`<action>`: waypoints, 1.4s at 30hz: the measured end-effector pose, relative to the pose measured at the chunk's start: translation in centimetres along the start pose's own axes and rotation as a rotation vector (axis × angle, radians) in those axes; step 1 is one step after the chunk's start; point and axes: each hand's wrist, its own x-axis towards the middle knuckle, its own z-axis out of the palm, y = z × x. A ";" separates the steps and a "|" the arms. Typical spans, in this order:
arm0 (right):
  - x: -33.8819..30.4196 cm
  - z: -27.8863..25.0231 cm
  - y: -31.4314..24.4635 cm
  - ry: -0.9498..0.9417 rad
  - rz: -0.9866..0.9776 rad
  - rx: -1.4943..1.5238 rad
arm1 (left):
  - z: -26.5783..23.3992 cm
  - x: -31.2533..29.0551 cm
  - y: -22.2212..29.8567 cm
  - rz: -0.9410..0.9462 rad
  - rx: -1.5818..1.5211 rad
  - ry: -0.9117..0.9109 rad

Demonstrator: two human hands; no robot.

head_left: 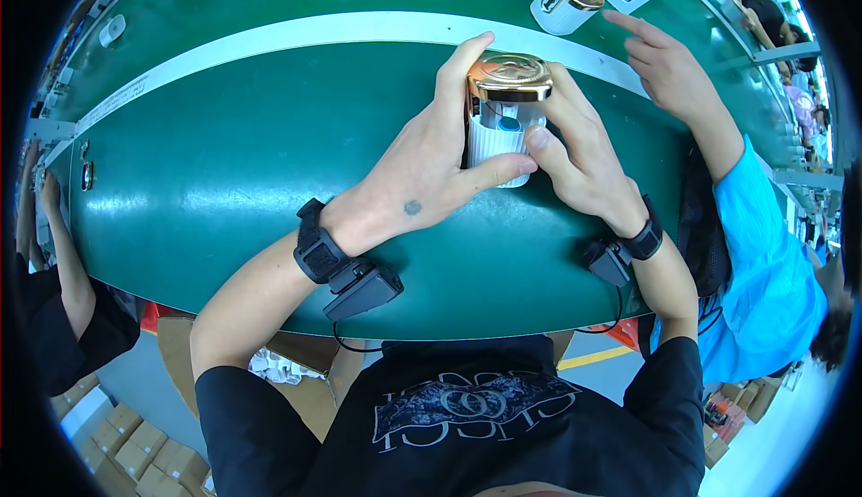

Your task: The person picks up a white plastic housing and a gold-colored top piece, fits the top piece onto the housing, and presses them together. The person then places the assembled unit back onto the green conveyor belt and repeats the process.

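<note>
Between both my hands is a canister (pixel 496 144) with a ribbed white body, a clear section and a shiny gold lid (pixel 510 78). A blue round part and a bit of red wire show inside the clear section. My left hand (pixel 440 142) wraps its left side, thumb across the front and index finger up beside the lid. My right hand (pixel 584 151) grips the right side, its thumb on the front and its fingers behind, partly hidden. The canister is held over the green table (pixel 242 156).
Similar gold-topped white canisters (pixel 563 5) stand beyond the white strip (pixel 269 46). At the right, a co-worker in a blue sleeve (pixel 754 246) points a hand (pixel 669 70) toward them. A small metal part (pixel 87 174) lies at far left. An open cardboard box (pixel 310 376) sits below the table edge.
</note>
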 end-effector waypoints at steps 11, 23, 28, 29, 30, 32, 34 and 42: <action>-0.3 -0.3 0.0 0.138 -0.256 -0.357 | -0.1 0.1 -0.1 0.006 0.031 -0.024; -1.3 1.2 1.8 -0.034 -0.245 -0.363 | 0.5 -2.0 -2.4 0.035 0.029 0.023; -1.3 1.9 2.2 -0.087 -0.258 -0.342 | 0.1 -2.3 -2.6 0.036 0.051 -0.011; -1.2 2.0 2.4 -0.061 -0.276 -0.337 | 0.1 -2.5 -2.7 0.032 0.050 -0.006; -1.2 2.2 2.6 -0.034 -0.292 -0.334 | 0.2 -2.6 -2.8 0.024 0.044 0.002; -1.3 2.4 2.4 -0.013 -0.309 -0.331 | 0.5 -2.8 -3.0 0.007 0.031 0.018; -1.3 2.5 1.4 -0.011 -0.228 -0.343 | 0.5 -3.1 -3.3 0.009 0.025 0.035; -1.8 3.8 1.2 -0.002 -0.106 -0.156 | 0.3 -3.5 -3.2 0.026 0.009 0.025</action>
